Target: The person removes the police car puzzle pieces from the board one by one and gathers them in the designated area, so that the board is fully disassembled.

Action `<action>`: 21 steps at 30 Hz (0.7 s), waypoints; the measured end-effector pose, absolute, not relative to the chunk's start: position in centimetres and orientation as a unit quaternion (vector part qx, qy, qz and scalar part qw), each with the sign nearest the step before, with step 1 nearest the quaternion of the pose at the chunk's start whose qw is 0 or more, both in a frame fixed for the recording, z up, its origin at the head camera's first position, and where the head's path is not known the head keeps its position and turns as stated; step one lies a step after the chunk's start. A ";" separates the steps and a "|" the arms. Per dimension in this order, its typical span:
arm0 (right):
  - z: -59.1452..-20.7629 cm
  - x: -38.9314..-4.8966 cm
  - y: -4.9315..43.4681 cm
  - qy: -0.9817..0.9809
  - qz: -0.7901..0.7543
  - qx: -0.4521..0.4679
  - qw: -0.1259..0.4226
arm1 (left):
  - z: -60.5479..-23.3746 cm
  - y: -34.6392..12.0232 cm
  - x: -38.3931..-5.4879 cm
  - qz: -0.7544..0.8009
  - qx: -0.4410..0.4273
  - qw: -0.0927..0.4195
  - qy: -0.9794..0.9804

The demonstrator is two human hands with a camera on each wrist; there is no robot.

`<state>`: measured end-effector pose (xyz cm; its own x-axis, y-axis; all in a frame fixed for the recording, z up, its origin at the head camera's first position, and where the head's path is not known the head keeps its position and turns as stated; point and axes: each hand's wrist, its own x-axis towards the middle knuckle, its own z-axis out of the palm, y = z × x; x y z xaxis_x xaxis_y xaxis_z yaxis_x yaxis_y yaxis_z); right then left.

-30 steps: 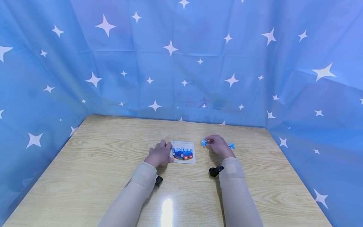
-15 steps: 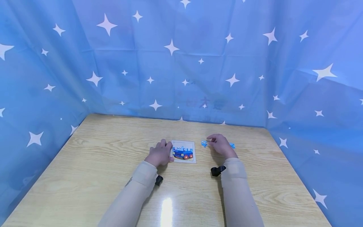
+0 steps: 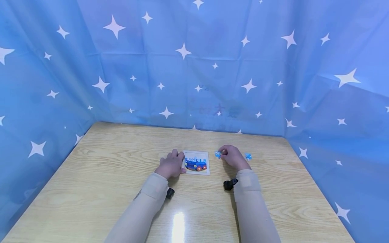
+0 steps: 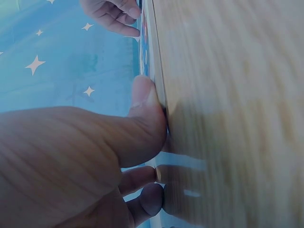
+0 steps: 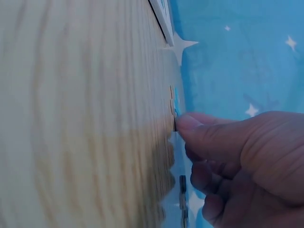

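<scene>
A square picture puzzle [image 3: 208, 163] with a pale frame and a blue vehicle picture lies flat on the table. My left hand [image 3: 171, 164] holds its left edge, thumb at the near corner, as the thumb [image 4: 147, 111] against the edge shows in the left wrist view. To its right, my right hand [image 3: 233, 157] pinches a small blue puzzle piece [image 3: 217, 154] at table level. In the right wrist view the thumb [image 5: 209, 135] is against that piece, and the fingers behind are partly hidden. Another blue puzzle piece [image 3: 248, 156] lies beyond the right hand.
The wooden table [image 3: 100, 189] spreads out on all sides of the hands. A blue curtain [image 3: 188, 74] with white stars hangs along the back and both sides. Black wrist cameras [image 3: 230, 184] sit under the cuffs, close to the tabletop.
My right hand drew slightly right off the piece, then came back left onto it; the piece has turned a little. The left hand and the puzzle stay put.
</scene>
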<state>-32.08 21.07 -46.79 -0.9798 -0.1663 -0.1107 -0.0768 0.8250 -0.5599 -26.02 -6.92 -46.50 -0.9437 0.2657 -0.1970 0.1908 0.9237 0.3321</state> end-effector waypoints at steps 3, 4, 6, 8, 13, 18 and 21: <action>-46.5 -32.1 20.8 0.954 -0.278 -0.082 0.073 | -46.5 -6.9 -26.0 0.159 0.118 0.121 0.973; -46.3 -32.0 20.7 0.954 -0.276 -0.088 0.072 | -46.5 -7.0 -26.0 0.159 0.119 0.121 0.973; -45.8 -31.9 20.3 0.954 -0.275 -0.100 0.071 | -46.6 -7.0 -26.0 0.160 0.119 0.121 0.973; -45.4 -31.7 19.7 0.950 -0.280 -0.115 0.080 | -46.6 -7.0 -26.0 0.161 0.119 0.121 0.972; -45.0 -31.2 18.1 0.923 -0.301 -0.183 0.153 | -46.6 -6.9 -25.9 0.162 0.114 0.120 0.973; -45.3 -30.8 16.7 0.902 -0.293 -0.207 0.239 | -46.6 -6.9 -25.9 0.154 0.113 0.118 0.974; -45.4 -30.4 16.1 0.908 -0.286 -0.185 0.243 | -46.6 -6.8 -25.9 0.154 0.113 0.119 0.974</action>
<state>-30.44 16.09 -45.43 -0.8132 -0.4747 -0.3366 -0.1963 0.7682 -0.6093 -25.94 -6.84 -46.58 -0.9464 0.2563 -0.1968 0.1833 0.9273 0.3263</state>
